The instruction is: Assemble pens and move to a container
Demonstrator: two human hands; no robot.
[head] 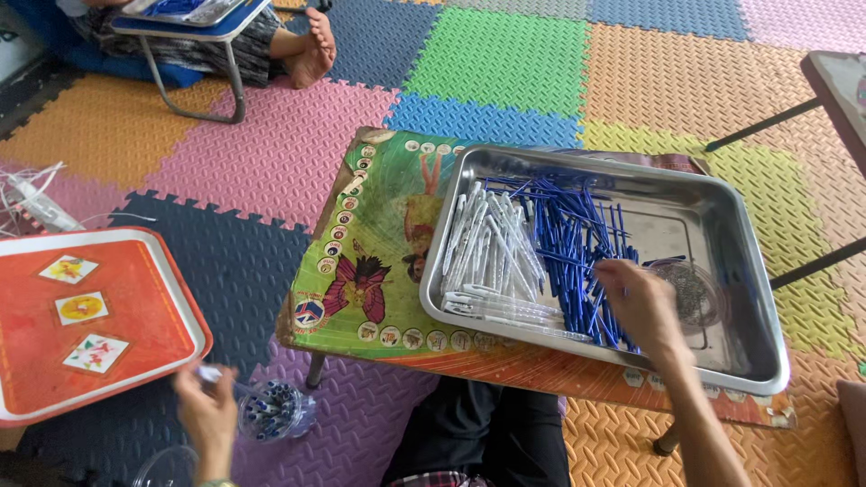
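A steel tray (pixel 722 203) rests on a low printed table (pixel 379 261). It holds a heap of white pen barrels (pixel 492 252) on its left and several blue refills (pixel 573 243) in its middle. My right hand (pixel 639 302) reaches into the tray, fingers bent down over the blue refills beside a small clear dish of springs (pixel 695 293). My left hand (pixel 209 410) is down at the floor on the left, gripping a white pen (pixel 221 377) just above a clear cup of finished pens (pixel 273 410).
An orange tray-table (pixel 99 325) with picture stickers stands at the left. Another person's bare foot (pixel 311 50) and small folding table (pixel 194 27) are at the top left. A dark table (pixel 834 81) sits at the right edge. Coloured foam mats cover the floor.
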